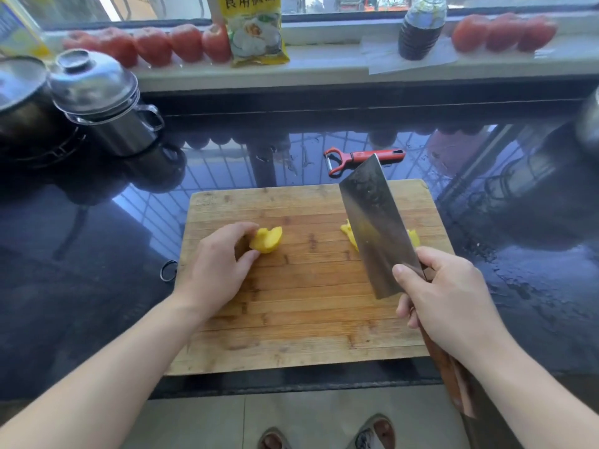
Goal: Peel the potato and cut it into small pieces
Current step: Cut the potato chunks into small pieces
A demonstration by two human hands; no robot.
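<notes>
Potato chunk [267, 240] is being pinned at the cutting board's [301, 319] centre by the left hand [215, 267], fingers pinching it steady. Right hand [453, 306], fingers clenching the handle, is holding the cleaver [377, 222] raised over cut pieces [349, 236] at centre right, apparently readying another chop.

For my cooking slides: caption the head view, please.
Left hand holds a peeled potato piece on the cutting board; right hand raises a cleaver.

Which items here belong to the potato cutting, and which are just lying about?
In use: potato chunk held by left hand; cleaver in right hand; cut pieces; cutting board.
Idle: peeler, tomatoes, steel pot, dark bottle, yellow packet.
</notes>
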